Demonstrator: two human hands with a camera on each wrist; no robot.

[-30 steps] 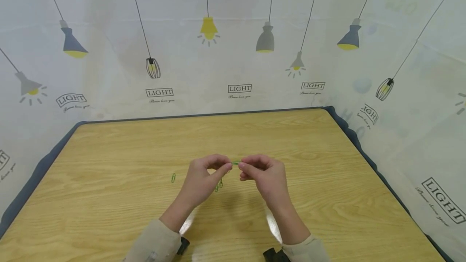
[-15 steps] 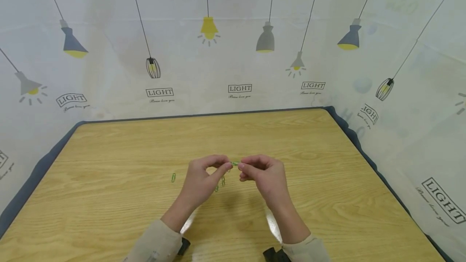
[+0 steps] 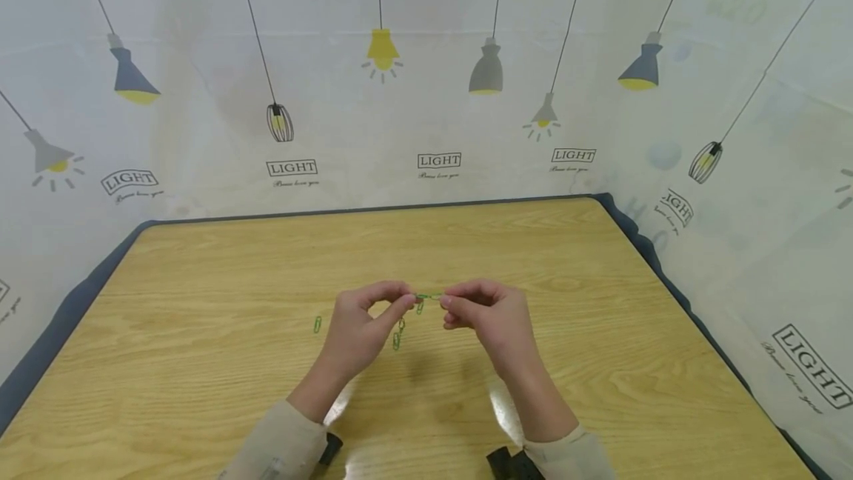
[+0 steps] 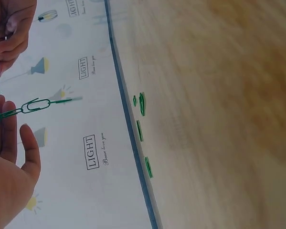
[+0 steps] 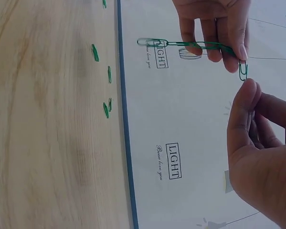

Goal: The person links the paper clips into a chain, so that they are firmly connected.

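My left hand (image 3: 360, 324) pinches a chain of linked green paper clips between thumb and fingertips. The chain (image 4: 35, 106) dangles below those fingers, as the left wrist view shows. Facing it, my right hand (image 3: 494, 321) pinches the far end of a green paper clip (image 5: 243, 71) that spans the short gap between the hands. Both hands are raised above the table. Fingertips cover the place where this clip meets the chain, so the link there is partly hidden.
Several loose green paper clips lie on the wooden table (image 3: 233, 384), including one clip (image 3: 317, 324) left of my left hand. Dark trim edges the tabletop. A white curtain (image 3: 360, 117) printed with lamps stands behind and at both sides.
My hands have drawn slightly apart, the left one shifting left and the right one a little right. More green clip shows between the fingertips, and the hanging part of the chain has swung.
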